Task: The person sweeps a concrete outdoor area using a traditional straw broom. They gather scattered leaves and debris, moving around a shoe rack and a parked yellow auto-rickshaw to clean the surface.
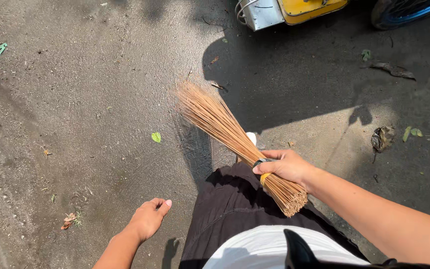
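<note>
The right hand (285, 167) has its fingers wrapped tight around a stick broom (230, 134), bristles pointing to 11 o'clock over the ground (85, 114). The left hand (149, 217) hangs loose, holding nothing. Sweeping looks underway; a green leaf (156, 137) lies at 9 o'clock of the bristles

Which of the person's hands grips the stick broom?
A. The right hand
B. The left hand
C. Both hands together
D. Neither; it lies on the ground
A: the right hand is closed around the bound end of the stick broom, while the left hand hangs empty above the ground.
</note>
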